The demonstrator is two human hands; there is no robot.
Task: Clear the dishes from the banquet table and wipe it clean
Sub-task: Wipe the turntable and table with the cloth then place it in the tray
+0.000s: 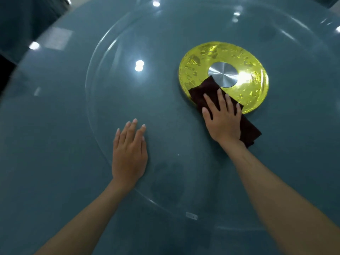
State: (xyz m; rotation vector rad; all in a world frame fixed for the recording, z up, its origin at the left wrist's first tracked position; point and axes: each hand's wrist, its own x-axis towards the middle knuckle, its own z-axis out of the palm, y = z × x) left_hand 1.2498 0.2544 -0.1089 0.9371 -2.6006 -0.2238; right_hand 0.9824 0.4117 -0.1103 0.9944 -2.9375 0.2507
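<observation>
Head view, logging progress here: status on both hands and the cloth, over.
Right hand flat on dark cloth, cloth overlapping gold hub. Left hand flat on glass turntable. No dishes in view; smudges beside left hand.

right hand [221, 118] pressing dark cloth [202, 91], glass turntable [103, 57]

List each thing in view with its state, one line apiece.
left hand: open, flat on the glass turntable
right hand: open, fingers spread, pressing the cloth
cloth: folded, lying flat, far corner over the gold disc
glass turntable: smudged toward its near edge
gold disc: partly covered by the cloth
silver hub: mostly uncovered, cloth corner at its edge
</observation>
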